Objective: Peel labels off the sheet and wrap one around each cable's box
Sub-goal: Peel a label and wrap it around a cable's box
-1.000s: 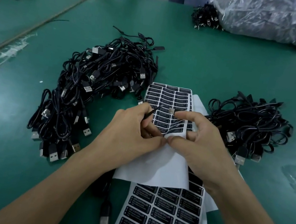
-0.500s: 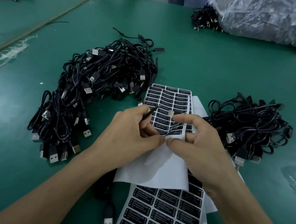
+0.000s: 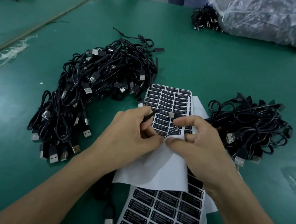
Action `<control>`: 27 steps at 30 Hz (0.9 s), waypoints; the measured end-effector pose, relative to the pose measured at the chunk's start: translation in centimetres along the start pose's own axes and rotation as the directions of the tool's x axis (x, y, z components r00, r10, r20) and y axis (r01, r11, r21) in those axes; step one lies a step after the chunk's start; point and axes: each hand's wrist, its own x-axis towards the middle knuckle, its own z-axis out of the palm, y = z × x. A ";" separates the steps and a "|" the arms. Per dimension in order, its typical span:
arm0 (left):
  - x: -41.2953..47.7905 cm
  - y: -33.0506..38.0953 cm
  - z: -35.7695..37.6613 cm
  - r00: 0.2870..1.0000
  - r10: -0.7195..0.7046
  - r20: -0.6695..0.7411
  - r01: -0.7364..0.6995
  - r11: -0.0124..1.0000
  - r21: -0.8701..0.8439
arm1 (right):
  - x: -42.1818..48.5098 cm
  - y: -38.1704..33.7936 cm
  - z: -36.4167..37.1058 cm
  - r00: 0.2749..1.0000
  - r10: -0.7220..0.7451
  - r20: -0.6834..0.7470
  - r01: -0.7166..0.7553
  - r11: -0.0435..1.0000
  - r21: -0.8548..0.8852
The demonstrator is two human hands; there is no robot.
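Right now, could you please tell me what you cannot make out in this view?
Head view:
- Peel edge of the label sheet: covered by the thumbs of the left hand and right hand, so a lifted label cannot be confirmed.
- Small pale piece by the right index fingertip: too small to identify.
- Thin cable in the left hand: its rest hidden inside the grip.
- Small print on the labels: blurred.

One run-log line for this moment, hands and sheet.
phase: peeling | left hand: holds thin cable, thumb on label sheet | right hand: pinches label sheet
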 end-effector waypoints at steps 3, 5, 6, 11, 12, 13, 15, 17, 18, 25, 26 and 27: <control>0.0 0.0 0.0 0.999 0.010 -0.037 -0.009 1.000 0.016 | 0.0 0.0 0.0 0.999 -0.013 -0.032 0.012 0.999 -0.035; 0.1 0.1 0.0 0.997 0.005 -0.076 -0.003 1.000 0.026 | -0.2 -0.1 -0.2 0.998 -0.034 -0.047 0.029 0.994 -0.105; 0.1 0.1 -0.1 0.995 -0.003 -0.099 0.005 1.000 0.015 | -0.3 -0.2 -0.4 0.997 -0.044 -0.057 0.035 0.989 -0.146; 0.5 -0.3 -1.1 0.962 -0.131 -0.240 0.080 0.974 -0.211 | -1.0 -0.8 -0.8 0.994 -0.051 -0.096 0.007 0.912 -0.409; 0.5 -0.4 -1.1 0.958 -0.137 -0.251 0.077 0.969 -0.234 | -1.2 -0.8 -0.8 0.994 -0.058 -0.093 0.007 0.880 -0.475; 0.5 -0.5 -1.2 0.957 -0.140 -0.255 0.075 0.966 -0.248 | -1.4 -0.9 -0.8 0.994 -0.069 -0.087 0.011 0.844 -0.536; 0.6 -0.5 -1.0 0.955 -0.137 -0.262 0.068 0.964 -0.257 | -1.8 -1.1 -0.5 0.988 -0.126 -0.085 0.048 0.789 -0.613; 0.6 -0.5 -0.8 0.954 -0.134 -0.268 0.061 0.963 -0.264 | -1.8 -1.2 -0.1 0.957 -0.275 -0.095 0.154 0.757 -0.635; 0.6 -0.4 -0.7 0.955 -0.133 -0.267 0.060 0.963 -0.264 | -1.8 -1.2 0.2 0.923 -0.371 -0.101 0.225 0.734 -0.641; 0.3 0.2 -0.4 0.961 -0.121 -0.248 0.058 0.967 -0.247 | -1.7 -0.8 2.6 0.783 -0.608 -0.132 0.396 0.651 -0.648; 0.3 0.3 -0.3 0.961 -0.123 -0.248 0.059 0.967 -0.248 | -1.7 -0.7 2.6 0.778 -0.611 -0.147 0.390 0.652 -0.650; 0.3 0.4 -0.3 0.960 -0.125 -0.249 0.061 0.966 -0.250 | -1.7 -0.6 2.7 0.771 -0.616 -0.162 0.385 0.654 -0.652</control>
